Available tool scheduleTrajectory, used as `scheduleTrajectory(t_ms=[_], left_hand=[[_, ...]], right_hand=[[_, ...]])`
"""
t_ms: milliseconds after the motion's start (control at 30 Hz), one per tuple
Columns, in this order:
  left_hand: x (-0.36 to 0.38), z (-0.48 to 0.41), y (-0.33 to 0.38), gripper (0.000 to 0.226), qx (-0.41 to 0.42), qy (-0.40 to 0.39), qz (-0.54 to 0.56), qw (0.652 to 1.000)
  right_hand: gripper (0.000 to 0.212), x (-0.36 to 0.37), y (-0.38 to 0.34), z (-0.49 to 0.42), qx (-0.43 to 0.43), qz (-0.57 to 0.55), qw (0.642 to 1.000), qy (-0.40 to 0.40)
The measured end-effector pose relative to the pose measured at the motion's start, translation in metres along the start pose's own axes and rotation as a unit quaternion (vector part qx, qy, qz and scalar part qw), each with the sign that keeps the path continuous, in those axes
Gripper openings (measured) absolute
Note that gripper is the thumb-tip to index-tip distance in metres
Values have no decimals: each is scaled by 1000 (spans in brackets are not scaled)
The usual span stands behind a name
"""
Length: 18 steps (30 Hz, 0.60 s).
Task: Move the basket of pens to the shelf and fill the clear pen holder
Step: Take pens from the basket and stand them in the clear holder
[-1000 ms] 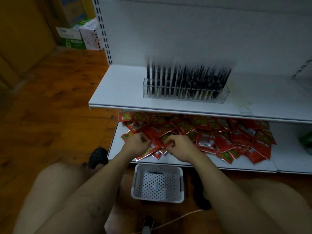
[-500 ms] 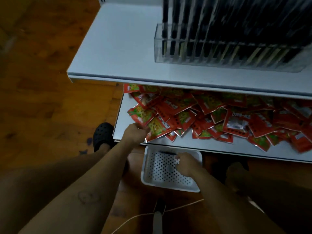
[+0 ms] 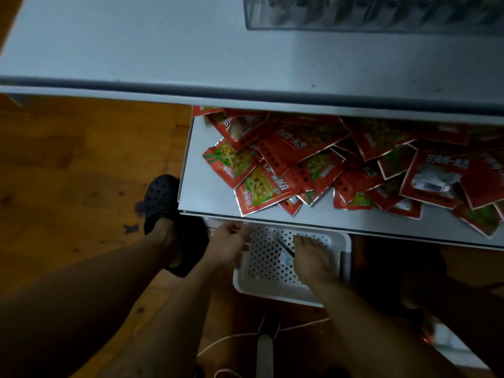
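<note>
The white perforated basket (image 3: 275, 289) sits on the floor, partly under the lower shelf. A single black pen (image 3: 283, 246) lies on its bottom. My right hand (image 3: 313, 255) reaches down into the basket, fingers bent, and the pen's near end runs under its thumb side. My left hand (image 3: 229, 242) curls its fingers at the basket's left rim. At the top edge of the view, the base of the clear pen holder (image 3: 354, 21) stands on the upper shelf (image 3: 136, 50), with dark pens in its slots.
Several red snack packets (image 3: 327, 165) lie heaped on the lower shelf (image 3: 199, 186) just above the basket. My foot in a black clog (image 3: 161, 197) stands on the wooden floor at left. A white cord (image 3: 231, 341) trails across the floor below the basket.
My head has dropped closer to the shelves. Both hands left the packets and went down: the right into the basket onto the pen, the left to the basket's left rim.
</note>
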<state>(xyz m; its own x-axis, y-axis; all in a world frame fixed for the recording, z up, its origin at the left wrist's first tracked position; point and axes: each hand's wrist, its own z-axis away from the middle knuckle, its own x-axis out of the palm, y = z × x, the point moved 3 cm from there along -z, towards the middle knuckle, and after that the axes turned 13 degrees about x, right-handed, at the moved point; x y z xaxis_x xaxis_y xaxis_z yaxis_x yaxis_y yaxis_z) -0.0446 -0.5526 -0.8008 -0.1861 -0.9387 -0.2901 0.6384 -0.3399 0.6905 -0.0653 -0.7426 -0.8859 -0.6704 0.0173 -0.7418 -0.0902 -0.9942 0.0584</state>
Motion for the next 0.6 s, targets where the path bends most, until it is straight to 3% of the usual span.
scheduleTrajectory(t_ms=[100,267,600], left_hand=[[2,3,1,25,0,-6,12,1000],[7,12,-3,32,-8,-26,-2,1000],[4,17,-7,29,-2,-24,8,1000]], right_hand=[[32,6,4,8,22,59,998,-25],[25,14,12,17,29,114,989,-90],[39,12,7,22,8,3,998,-69]])
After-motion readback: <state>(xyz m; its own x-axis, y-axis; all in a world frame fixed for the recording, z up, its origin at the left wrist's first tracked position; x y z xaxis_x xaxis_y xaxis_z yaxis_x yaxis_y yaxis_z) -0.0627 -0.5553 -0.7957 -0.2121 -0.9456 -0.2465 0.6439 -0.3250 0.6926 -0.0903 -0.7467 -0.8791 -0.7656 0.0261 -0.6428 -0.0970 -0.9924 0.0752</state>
